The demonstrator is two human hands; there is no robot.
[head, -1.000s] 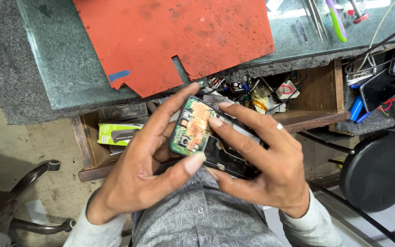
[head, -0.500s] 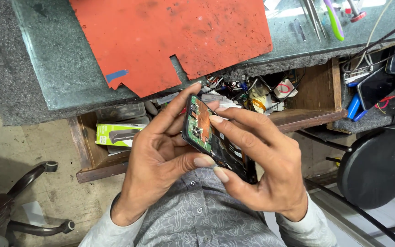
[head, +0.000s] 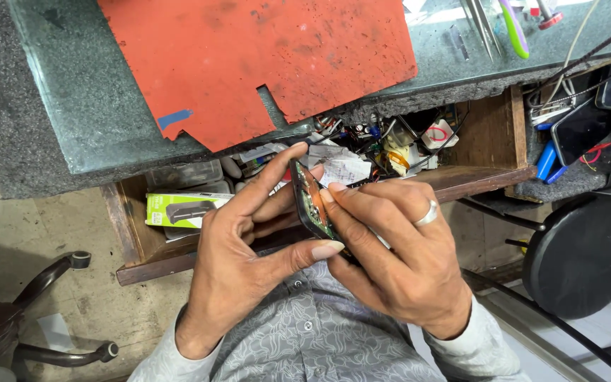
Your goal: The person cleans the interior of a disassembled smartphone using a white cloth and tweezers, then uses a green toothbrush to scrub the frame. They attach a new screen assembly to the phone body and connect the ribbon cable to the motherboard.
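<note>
Both my hands hold a small opened phone (head: 310,200) edge-on above my lap; its green and copper circuit board shows inside a dark frame. My left hand (head: 242,255) cups it from the left, index finger over the top end, thumb under the lower edge. My right hand (head: 397,255), with a silver ring, grips it from the right, fingertips pressed on the board side. The phone's lower half is hidden between my fingers.
An open wooden drawer (head: 489,177) full of wires, parts and paper scraps lies under a grey stone counter (head: 72,106) with an orange mat (head: 263,56). A green-and-white box (head: 178,209) sits in the drawer's left. A black stool (head: 581,255) stands right, a chair base (head: 58,311) left.
The phone has turned from board-facing-up to nearly edge-on, and both hands shifted their fingers around it. It stays in front of the drawer.
</note>
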